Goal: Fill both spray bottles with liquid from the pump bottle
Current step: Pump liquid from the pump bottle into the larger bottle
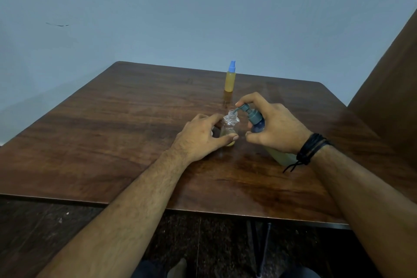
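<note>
The right hand (pixel 274 127) gripped the pump bottle (pixel 256 119), hiding most of its body. The left hand (pixel 200 136) held the open bottle (pixel 230 124). No labels were legible.

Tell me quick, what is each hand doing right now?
Left hand: closed around the uncapped spray bottle.
Right hand: gripping the pump bottle, its nozzle at the open neck.
</note>
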